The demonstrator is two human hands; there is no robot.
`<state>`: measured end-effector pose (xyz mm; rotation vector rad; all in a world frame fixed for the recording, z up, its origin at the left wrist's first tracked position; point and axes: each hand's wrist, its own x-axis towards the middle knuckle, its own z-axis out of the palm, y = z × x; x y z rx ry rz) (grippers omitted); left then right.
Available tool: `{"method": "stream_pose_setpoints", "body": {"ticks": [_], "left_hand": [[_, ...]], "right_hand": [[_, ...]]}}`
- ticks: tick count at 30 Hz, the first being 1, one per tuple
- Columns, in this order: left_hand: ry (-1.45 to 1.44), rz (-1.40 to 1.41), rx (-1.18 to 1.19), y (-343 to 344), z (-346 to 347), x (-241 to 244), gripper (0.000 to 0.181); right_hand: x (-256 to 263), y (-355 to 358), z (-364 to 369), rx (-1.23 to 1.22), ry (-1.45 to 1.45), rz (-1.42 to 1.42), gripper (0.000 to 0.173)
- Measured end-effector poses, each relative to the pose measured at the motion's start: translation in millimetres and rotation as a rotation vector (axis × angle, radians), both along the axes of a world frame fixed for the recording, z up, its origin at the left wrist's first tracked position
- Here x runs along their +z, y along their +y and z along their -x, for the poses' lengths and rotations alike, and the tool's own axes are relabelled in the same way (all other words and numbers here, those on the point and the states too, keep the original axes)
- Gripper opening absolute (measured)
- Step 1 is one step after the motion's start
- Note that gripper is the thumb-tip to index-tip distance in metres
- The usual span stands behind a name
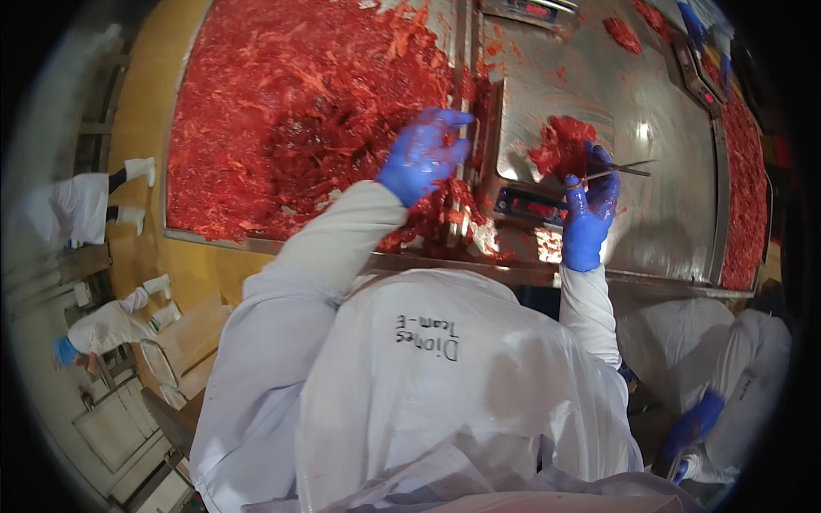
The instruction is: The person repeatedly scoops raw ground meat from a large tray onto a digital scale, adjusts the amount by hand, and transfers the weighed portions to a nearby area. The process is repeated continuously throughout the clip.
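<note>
My left hand (423, 154), in a wet blue glove, is over the right edge of a large mass of red raw meat (308, 102), its fingers apart and nothing seen in them. My right hand (589, 211), also blue-gloved, holds a pair of metal scissors (616, 169) with the slim blades pointing right and slightly apart. Just beyond those fingers, a piece of raw meat (561, 144) lies on the steel platform of a weighing scale (523, 106). The scale's lit red display (535, 208) faces me. Meat scraps (449, 205) lie between my left hand and the scale.
A metal divider (463, 38) separates the meat from the steel table (667, 211). Another scale (532, 9) stands at the back. A co-worker's gloved hand (696, 423) is at lower right. More meat (744, 205) fills the far right. People in white stand at left.
</note>
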<state>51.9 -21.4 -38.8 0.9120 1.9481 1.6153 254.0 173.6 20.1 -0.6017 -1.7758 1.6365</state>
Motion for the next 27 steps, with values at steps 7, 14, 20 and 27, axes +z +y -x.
{"method": "stream_pose_setpoints", "body": {"ticks": [7,14,20,27], "left_hand": [[0.212,0.409,0.012,-73,-9,-20,0.031],[0.245,0.447,-0.131,-68,-35,-23,0.024],[0.387,0.383,-0.082,-44,-43,-11,0.025],[0.420,0.501,-0.211,-40,-17,-39,0.023]], "right_hand": [[-7,-10,-44,1.005,-0.831,0.089,0.035],[-65,-44,-37,0.794,-0.604,0.607,0.031],[-48,-16,-62,0.579,-0.407,0.681,0.029],[-72,-42,-37,0.889,-0.761,0.632,0.028]]}}
